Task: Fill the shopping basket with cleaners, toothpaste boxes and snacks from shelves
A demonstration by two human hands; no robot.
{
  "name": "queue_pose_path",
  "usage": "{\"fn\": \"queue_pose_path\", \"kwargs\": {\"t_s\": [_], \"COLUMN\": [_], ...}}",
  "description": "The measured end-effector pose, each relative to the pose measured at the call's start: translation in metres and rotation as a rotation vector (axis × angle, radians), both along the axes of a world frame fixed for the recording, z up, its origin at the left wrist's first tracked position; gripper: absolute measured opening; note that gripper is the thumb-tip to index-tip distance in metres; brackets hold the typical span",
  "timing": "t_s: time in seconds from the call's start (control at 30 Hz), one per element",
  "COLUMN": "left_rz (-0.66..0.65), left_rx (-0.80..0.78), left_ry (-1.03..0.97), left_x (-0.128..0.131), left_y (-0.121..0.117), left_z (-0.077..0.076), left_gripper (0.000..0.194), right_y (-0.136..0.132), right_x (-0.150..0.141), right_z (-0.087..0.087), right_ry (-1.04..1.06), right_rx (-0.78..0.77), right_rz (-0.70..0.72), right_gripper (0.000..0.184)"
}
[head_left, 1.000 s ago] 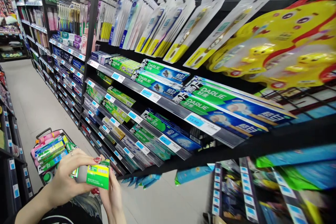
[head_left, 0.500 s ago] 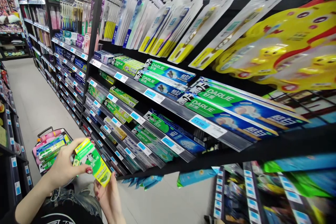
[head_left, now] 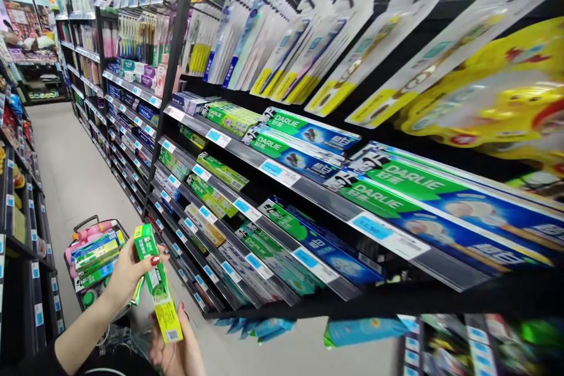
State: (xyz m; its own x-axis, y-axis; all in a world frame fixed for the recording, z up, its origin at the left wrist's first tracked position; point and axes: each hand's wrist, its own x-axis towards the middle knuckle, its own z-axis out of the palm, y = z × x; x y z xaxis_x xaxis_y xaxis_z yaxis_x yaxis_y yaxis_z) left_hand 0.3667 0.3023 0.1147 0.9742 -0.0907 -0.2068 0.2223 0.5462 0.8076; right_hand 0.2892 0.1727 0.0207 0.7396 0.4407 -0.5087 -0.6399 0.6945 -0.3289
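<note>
My left hand (head_left: 132,273) grips a green and yellow toothpaste box (head_left: 159,288) near its top end, thumb with a red nail across its side. Below, my right hand (head_left: 174,349) cradles the lower end, its thumb along the right edge and its other fingers partly hidden behind. A narrow printed side of the box faces me, with a barcode at the bottom. Behind the box, a bit of another green piece shows under my left fingers; I cannot make out what it is. Left of my hands, a shopping basket (head_left: 76,228) holds several toothpaste boxes and pink items.
To the right, a long shelf (head_left: 317,185) carries rows of toothpaste boxes (head_left: 388,188) with price tags. Packaged toothbrushes (head_left: 304,61) hang above it. Another shelf (head_left: 26,205) lines the left side of the aisle floor (head_left: 55,158). Blue packets (head_left: 365,332) stick out low down.
The toothpaste box has been turned from its broad front to a narrow side and now stands more upright. Both hands still hold it. My view has shifted slightly, moving the shelf rightward.
</note>
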Motion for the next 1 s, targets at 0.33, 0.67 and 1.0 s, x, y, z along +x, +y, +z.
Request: {"fn": "queue_pose_path", "kwargs": {"t_s": [0.33, 0.67, 1.0], "left_rz": [0.261, 0.016, -0.585], "left_rx": [-0.256, -0.206, -0.240], "left_ry": [0.124, 0.154, 0.035], "left_x": [-0.003, -0.001, 0.018], "left_y": [-0.010, -0.006, 0.070], "left_z": [-0.015, -0.015, -0.040], "left_gripper": [0.037, 0.023, 0.081], "right_y": [-0.013, -0.062, -0.085], "right_x": [-0.001, 0.006, 0.015], "right_z": [0.006, 0.000, 0.001], "right_ry": [-0.431, -0.518, -0.496], "right_rx": [-0.520, -0.848, -0.816], "right_rz": [-0.559, -0.538, -0.462], "right_gripper": [0.078, 0.053, 0.056]}}
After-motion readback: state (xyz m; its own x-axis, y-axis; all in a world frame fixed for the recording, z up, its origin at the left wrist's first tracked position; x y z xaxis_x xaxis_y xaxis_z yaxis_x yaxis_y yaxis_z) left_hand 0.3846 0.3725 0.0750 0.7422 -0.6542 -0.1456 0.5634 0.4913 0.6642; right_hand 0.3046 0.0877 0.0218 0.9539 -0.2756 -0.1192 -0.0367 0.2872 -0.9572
